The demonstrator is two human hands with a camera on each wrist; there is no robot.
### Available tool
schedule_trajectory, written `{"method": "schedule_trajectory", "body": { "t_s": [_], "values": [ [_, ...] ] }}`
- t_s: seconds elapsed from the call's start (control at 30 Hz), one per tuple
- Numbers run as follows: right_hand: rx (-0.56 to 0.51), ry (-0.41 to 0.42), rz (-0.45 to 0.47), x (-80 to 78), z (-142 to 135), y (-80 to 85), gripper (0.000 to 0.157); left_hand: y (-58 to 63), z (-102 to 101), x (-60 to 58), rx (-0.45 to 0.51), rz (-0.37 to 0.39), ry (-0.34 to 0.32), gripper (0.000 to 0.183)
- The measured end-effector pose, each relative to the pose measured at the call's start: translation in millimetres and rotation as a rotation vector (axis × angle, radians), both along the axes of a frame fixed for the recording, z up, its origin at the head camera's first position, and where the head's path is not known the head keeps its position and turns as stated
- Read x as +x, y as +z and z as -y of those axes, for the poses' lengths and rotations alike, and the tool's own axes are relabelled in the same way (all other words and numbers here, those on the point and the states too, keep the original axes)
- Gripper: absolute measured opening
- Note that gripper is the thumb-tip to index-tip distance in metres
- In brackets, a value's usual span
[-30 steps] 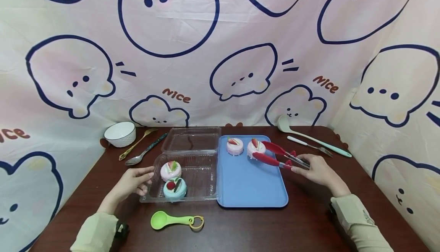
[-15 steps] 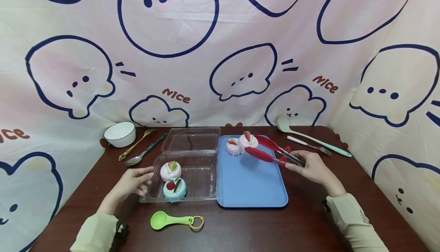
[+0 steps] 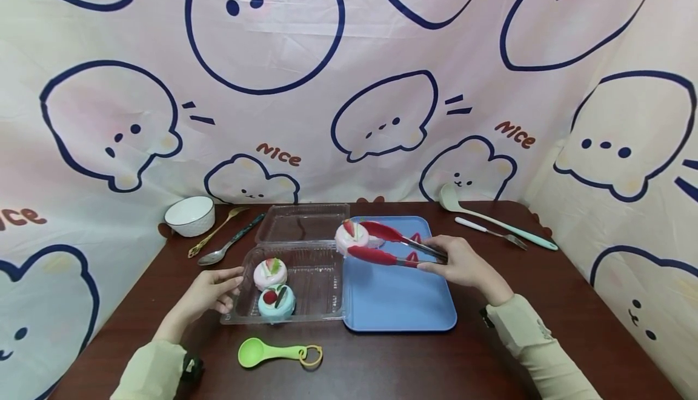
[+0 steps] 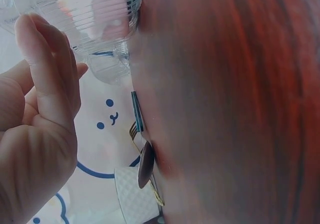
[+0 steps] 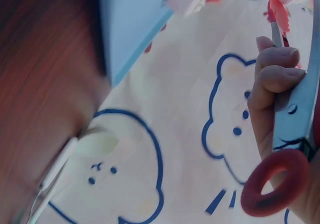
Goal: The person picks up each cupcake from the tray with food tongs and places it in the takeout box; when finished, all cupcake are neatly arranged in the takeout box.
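Observation:
My right hand (image 3: 463,260) grips a pair of red-tipped tongs (image 3: 403,242) by the metal handles. Between the tong tips is a pink toy cake (image 3: 349,239) with a strawberry on top, raised over the border of the blue tray (image 3: 403,303) and the clear plastic container (image 3: 322,316). Behind the tong tips, a second pink cake (image 3: 376,242) on the tray is mostly hidden. My left hand (image 3: 204,297) rests its relaxed fingers at the container's left side. Inside the container's left part sit a pink cake (image 3: 269,274) and a blue cake (image 3: 277,303) with a cherry.
The container's lid (image 3: 305,221) lies folded back. A white bowl (image 3: 191,215), a gold fork (image 3: 215,233) and a spoon (image 3: 231,239) lie back left. A ladle (image 3: 491,221) and a white-handled fork (image 3: 488,230) lie back right. A green measuring spoon (image 3: 269,351) lies in front.
My right hand has lifted the pink cake from the tray with the tongs and carried it left, past the other pink cake, toward the container. The left hand has stayed put.

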State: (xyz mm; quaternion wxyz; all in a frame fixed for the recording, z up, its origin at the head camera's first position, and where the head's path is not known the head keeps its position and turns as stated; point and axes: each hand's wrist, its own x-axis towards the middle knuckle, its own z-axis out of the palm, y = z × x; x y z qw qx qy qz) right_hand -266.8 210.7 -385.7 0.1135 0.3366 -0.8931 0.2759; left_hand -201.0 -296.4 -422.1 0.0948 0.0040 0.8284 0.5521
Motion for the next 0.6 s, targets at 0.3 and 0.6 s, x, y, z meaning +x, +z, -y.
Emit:
{"method": "schedule_trajectory", "body": {
  "t_s": [0.3, 0.6],
  "values": [
    [0.046, 0.113, 0.028, -0.3, 36.9, -2.8, 0.054, -2.0, 0.4, -0.7, 0.001, -0.007, 0.003, 0.052],
    [0.082, 0.165, 0.061, 1.9, 64.1, -7.2, 0.058, -6.8, 3.4, -2.4, 0.016, -0.011, -0.001, 0.051]
  ]
}}
